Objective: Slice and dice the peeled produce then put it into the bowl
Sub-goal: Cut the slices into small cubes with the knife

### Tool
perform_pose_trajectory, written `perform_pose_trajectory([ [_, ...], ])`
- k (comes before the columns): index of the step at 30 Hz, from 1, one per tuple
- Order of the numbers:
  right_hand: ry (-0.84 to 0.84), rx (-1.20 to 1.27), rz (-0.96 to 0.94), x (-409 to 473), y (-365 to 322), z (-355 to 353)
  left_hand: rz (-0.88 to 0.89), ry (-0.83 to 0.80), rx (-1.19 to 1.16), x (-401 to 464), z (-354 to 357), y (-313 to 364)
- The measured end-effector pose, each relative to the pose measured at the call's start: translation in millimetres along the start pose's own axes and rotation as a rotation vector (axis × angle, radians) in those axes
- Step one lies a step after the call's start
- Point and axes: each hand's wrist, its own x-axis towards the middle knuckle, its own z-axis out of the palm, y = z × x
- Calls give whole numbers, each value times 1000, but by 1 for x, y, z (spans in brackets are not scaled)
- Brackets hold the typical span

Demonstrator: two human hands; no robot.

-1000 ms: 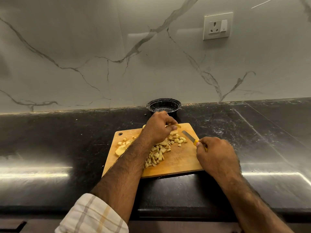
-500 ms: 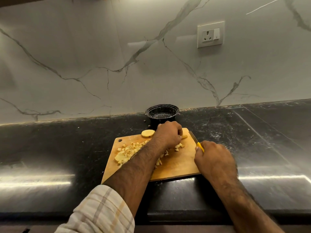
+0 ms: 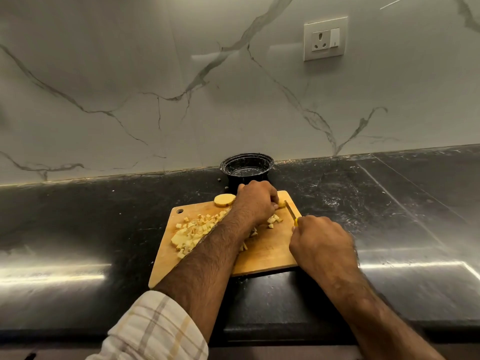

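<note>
A wooden cutting board (image 3: 267, 253) lies on the black counter. Pale yellow diced pieces (image 3: 193, 231) are piled on its left half, with a few more (image 3: 274, 219) near the middle. A round potato slice (image 3: 224, 200) sits at the board's far edge. My left hand (image 3: 257, 201) curls over a small piece of potato (image 3: 281, 203) at the board's far right corner and pins it down. My right hand (image 3: 320, 239) grips the yellow-handled knife (image 3: 291, 210), whose blade lies against that piece. A black bowl (image 3: 246, 166) stands just behind the board by the wall.
The dark stone counter (image 3: 78, 229) stretches left and right of the board. A marble-patterned wall rises behind, with a white socket (image 3: 326, 38) at upper right. The counter's front edge runs below my forearms.
My left hand has moved from the diced pile to the board's far right corner, uncovering the round slice. The knife has swung in against the piece held there. The camera tilted up slightly.
</note>
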Motion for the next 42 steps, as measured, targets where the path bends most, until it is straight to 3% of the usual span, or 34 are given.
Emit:
perform_pose_trajectory([
  [3, 119, -10, -49, -7, -1, 0, -23, 13, -35, 1, -2, -3],
  [12, -29, -22, -14, -4, -6, 0, -39, 15, 19, 1, 0, 1],
  [17, 186, -6, -75, -10, -2, 1, -71, -8, 9, 1, -2, -3],
  [25, 4, -19, -42, -4, -7, 6, -115, -1, 29, 0, -1, -5],
  [30, 202, 4, -107, -10, -6, 5, -109, -34, 62, 1, -3, -4],
  [35, 43, -44, -99, -4, -9, 6, -101, -45, 53, -1, -5, -5],
  [39, 11, -34, -83, -3, -9, 5, -93, -38, 60, -4, -7, -4],
  [42, 151, 1, -74, -7, -1, 4, -60, -37, 55, -6, -8, -7],
])
